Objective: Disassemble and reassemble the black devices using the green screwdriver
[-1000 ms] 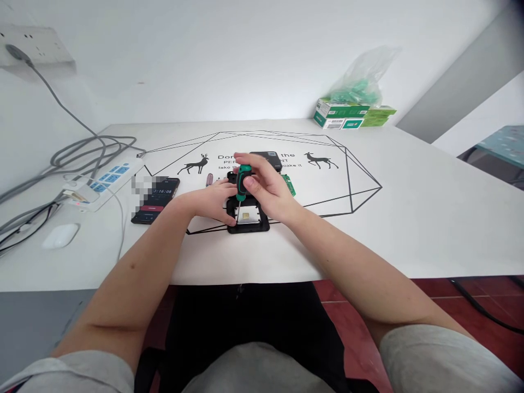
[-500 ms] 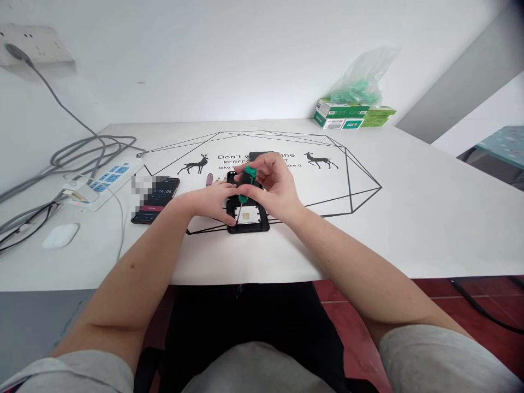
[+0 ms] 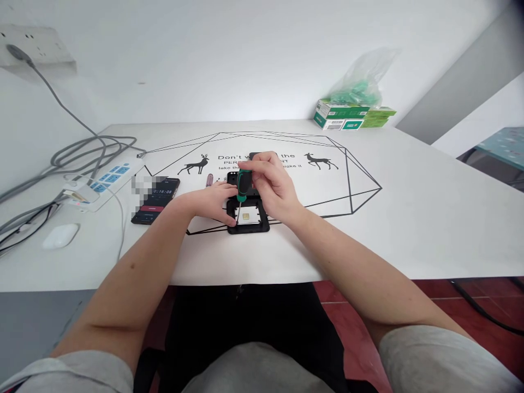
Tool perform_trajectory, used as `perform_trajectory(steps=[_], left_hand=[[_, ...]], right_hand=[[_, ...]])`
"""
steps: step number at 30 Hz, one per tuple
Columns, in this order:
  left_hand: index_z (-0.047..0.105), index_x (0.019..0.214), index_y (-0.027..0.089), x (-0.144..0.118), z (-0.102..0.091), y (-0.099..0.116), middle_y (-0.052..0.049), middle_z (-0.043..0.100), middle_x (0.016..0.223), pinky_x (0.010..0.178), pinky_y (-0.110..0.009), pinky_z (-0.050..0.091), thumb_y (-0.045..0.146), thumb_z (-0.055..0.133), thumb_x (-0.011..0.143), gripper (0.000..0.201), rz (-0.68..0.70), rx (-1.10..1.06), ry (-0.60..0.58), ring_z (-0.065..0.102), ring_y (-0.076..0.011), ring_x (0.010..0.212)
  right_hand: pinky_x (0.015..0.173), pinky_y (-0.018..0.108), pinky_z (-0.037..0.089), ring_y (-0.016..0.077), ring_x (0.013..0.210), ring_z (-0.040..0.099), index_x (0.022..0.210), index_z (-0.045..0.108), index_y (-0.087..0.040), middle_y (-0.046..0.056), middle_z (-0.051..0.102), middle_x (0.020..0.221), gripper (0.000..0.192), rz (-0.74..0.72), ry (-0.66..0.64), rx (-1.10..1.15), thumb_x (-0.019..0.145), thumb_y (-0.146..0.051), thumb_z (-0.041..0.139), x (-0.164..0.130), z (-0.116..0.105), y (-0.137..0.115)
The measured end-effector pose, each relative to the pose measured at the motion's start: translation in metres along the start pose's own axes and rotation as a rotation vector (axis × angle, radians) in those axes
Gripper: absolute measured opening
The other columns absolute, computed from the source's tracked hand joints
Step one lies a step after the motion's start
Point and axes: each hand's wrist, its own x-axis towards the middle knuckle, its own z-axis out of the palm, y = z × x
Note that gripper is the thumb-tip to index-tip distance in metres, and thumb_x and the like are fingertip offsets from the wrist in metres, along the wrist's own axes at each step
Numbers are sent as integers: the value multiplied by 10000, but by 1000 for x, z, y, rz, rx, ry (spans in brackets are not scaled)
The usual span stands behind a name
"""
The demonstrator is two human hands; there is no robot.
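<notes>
My right hand (image 3: pixel 275 183) is closed on a screwdriver (image 3: pixel 244 184) with a green and black handle. The shaft stands nearly upright, its tip at the lower left inside corner of a black plastic casing (image 3: pixel 249 229). Inside the casing lies a white, silvery part (image 3: pixel 252 214) with a small gold square. From the left, my left hand (image 3: pixel 213 202) rests against the casing, fingers stretched out and thumb apart, the thumb tip beside the screwdriver tip. Behind it, another black piece (image 3: pixel 232 178) with round holes is partly covered by my hands.
A purple-handled tool (image 3: pixel 209 179) and small dark bits lie beyond my left hand. To the left are a phone (image 3: pixel 158 199), a power strip (image 3: pixel 112 180) with coiled cables, and a white case (image 3: pixel 61 236). Green boxes (image 3: pixel 341 112) under a plastic bag (image 3: pixel 360 82) stand at the back right.
My right hand's fingers have shifted on the screwdriver, the index finger now stretched over the handle's top. The handle has swung slightly left and is more upright. My left hand looks unchanged.
</notes>
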Motion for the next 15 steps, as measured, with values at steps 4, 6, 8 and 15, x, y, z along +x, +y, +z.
perform_trajectory(steps=[4, 6, 8, 15], left_hand=[[568, 1579, 334, -1, -1, 2, -79, 552, 1671, 1378, -645, 83, 673, 783, 790, 886, -20, -4, -11, 319, -439, 1633], [541, 1603, 336, -1, -1, 2, -84, 532, 1692, 1370, -656, 124, 678, 792, 782, 923, -30, -13, -11, 302, -451, 1643], [510, 1631, 347, 0, 0, 1, -82, 517, 1709, 1362, -650, 174, 675, 808, 773, 966, -29, -27, -8, 297, -464, 1649], [464, 1667, 323, 2, 2, -3, -104, 414, 1790, 1379, -634, 135, 681, 809, 770, 1026, -37, -28, -11, 252, -443, 1679]], right_hand=[[968, 470, 655, 220, 1137, 713, 1272, 669, -290, 75, 702, 1223, 251, 36, -12, 140, 1111, -276, 477, 0, 2, -3], [977, 448, 665, 213, 1134, 749, 1251, 607, -293, 64, 741, 1246, 192, 105, -11, 234, 1072, -359, 626, 0, 4, -5], [964, 428, 681, 210, 1107, 782, 1219, 535, -307, 55, 766, 1270, 382, 179, -14, 315, 970, -420, 802, -2, 7, -5], [1019, 477, 683, 222, 1186, 768, 1349, 484, -338, 86, 701, 1463, 366, 291, -36, 294, 1052, -471, 652, -4, 10, -9]])
